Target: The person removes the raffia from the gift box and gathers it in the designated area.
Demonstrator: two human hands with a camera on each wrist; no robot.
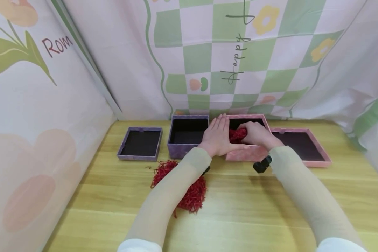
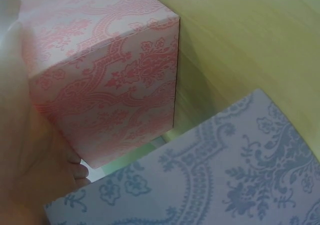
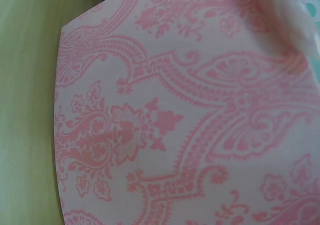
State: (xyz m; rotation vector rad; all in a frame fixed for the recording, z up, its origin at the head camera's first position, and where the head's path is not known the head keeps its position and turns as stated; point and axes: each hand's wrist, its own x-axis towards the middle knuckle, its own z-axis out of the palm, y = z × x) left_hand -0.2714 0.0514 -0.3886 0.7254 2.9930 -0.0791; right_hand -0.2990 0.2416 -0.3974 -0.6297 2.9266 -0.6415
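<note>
My right hand [image 1: 258, 134] reaches into the pink patterned box [image 1: 247, 154] and grips a clump of red shredded paper [image 1: 237, 134] there. Straight-fingered, my left hand [image 1: 218, 136] rests along the left side of that box, its thumb stretched across the front rim. In the left wrist view the pink box [image 2: 125, 80] stands beside the purple box [image 2: 200, 170], with the left fingers close to the pink wall. The right wrist view is mostly filled by the pink box's front [image 3: 165, 115]; the paper is hidden there.
A loose pile of red shredded paper [image 1: 193, 196] lies under my left forearm. The purple box [image 1: 177, 150] stands left of the pink one. A shallow purple lid [image 1: 138, 158] lies far left, a pink lid [image 1: 318, 163] at right. A patterned curtain [image 1: 195, 59] hangs behind.
</note>
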